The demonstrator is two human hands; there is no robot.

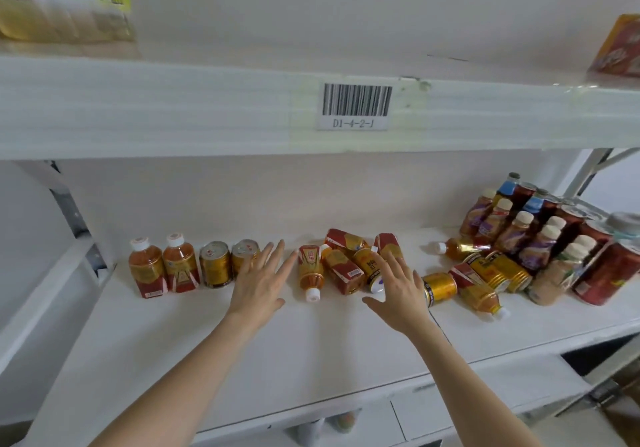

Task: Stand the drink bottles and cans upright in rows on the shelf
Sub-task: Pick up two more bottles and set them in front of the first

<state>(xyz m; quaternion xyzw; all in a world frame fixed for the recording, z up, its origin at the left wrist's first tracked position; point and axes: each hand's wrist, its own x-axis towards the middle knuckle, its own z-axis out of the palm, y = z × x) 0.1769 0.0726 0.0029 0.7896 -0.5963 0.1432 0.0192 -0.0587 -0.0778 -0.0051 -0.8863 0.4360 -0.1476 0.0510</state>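
1. A white barcode label (pixel 356 105) was stuck on the front edge of the upper board.
2. Below the label was the white shelf (pixel 207 342) that carried the drinks.
3. Below the label and far to its left, two tea bottles (pixel 147 268) with white caps stood upright side by side. Two gold cans (pixel 215 265) stood upright next to them in the same row.
4. The left hand (pixel 258 282) was below the label, a little to its left, with the palm down. Its fingers (pixel 273 256) were straight and spread, and they held nothing. The hand hid part of the nearer gold can; I could not tell if it touched the can.
5. The right hand (pixel 398 285) was below the label, a little to its right. It was also flat, spread and holding nothing. Its fingertips were over a lying can (pixel 372 270); contact could not be told.
6. Straight below the label, between the hands, a small bottle (pixel 311 272) lay on its side, cap toward the front edge. Just beside it, more bottles lay in a loose heap (pixel 343 263).
7. Below the label and further right, another gold can (pixel 440 287) and a tea bottle (pixel 479 294) lay on their sides.
8. Far right of the label, a group of upright bottles (pixel 540 239) with cream caps stood close together.
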